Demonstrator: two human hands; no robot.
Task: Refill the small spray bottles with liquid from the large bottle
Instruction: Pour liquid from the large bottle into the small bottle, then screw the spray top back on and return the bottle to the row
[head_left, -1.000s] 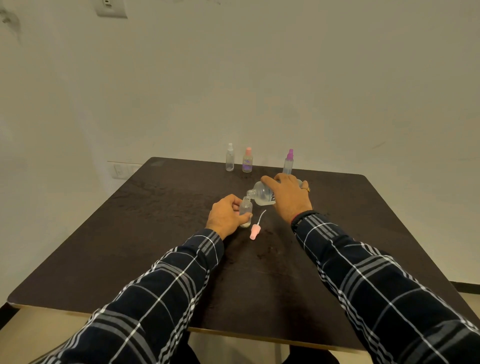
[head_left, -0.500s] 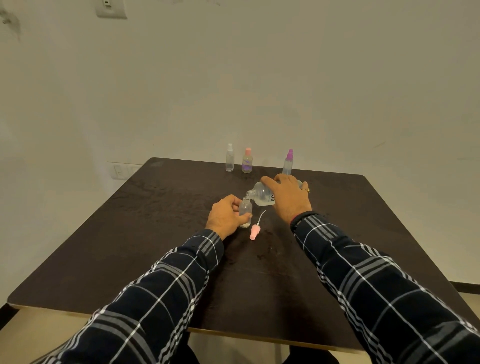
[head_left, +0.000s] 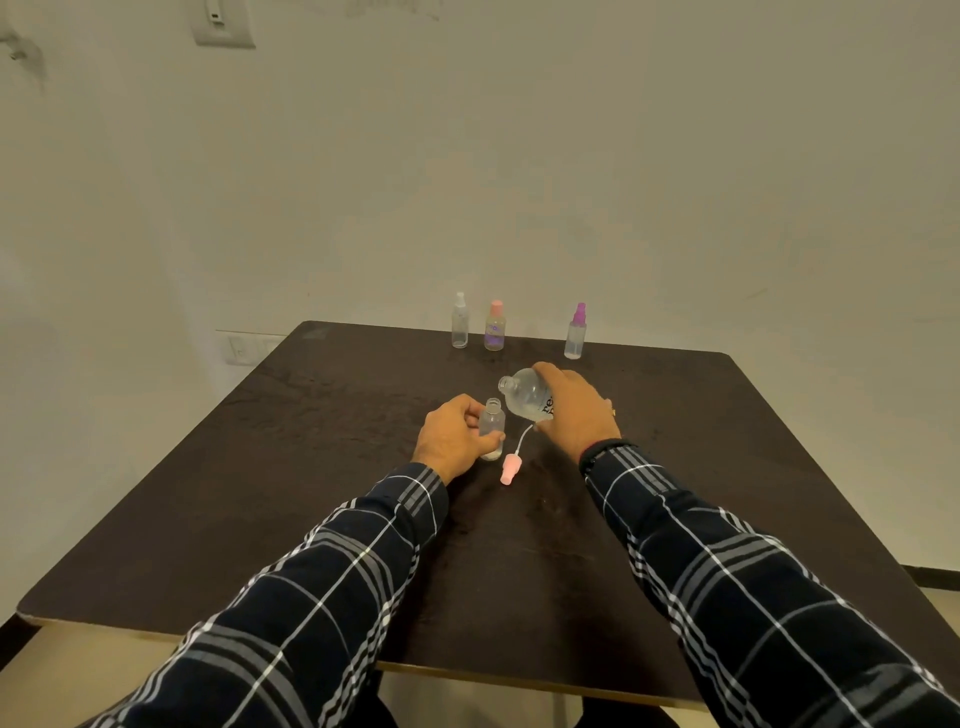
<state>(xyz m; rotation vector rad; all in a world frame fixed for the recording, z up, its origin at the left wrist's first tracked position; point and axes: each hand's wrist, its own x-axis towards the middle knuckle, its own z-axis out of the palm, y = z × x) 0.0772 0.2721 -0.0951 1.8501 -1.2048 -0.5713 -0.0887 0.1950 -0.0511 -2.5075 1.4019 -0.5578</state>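
1. Left hand (head_left: 457, 436): grip closed, fingers and thumb curled round the small open bottle (head_left: 492, 418), which it holds upright on the table (head_left: 311, 467) near the middle. The neck is uncapped. The fill level cannot be told.

2. Right hand (head_left: 576, 410): grip closed over the body of the large bottle (head_left: 524, 397), clear and uncapped. The bottle is tipped on its side with its mouth just above and beside the small bottle's neck, not touching it. No stream is visible.

3. Pink spray head (head_left: 509, 467): lies on the table with its dip tube, just beside the small open bottle on the near side.

4. Far edge of table, all upright and capped: white-capped bottle (head_left: 460, 327) and pink-capped bottle (head_left: 494, 326) side by side, purple-capped bottle (head_left: 576, 332) apart to the right.

5. Progress, as judged: one refill is under way. Left to do are the rest of any pour and refitting the spray head. Whether the three at the far edge are done cannot be told.

6. Surroundings: dark, square-cornered table; plain pale wall (head_left: 519, 156) with a switch plate (head_left: 223, 23) high on the left and a wall socket (head_left: 244, 348) beside the table's far left corner; dark checked sleeves (head_left: 363, 571).
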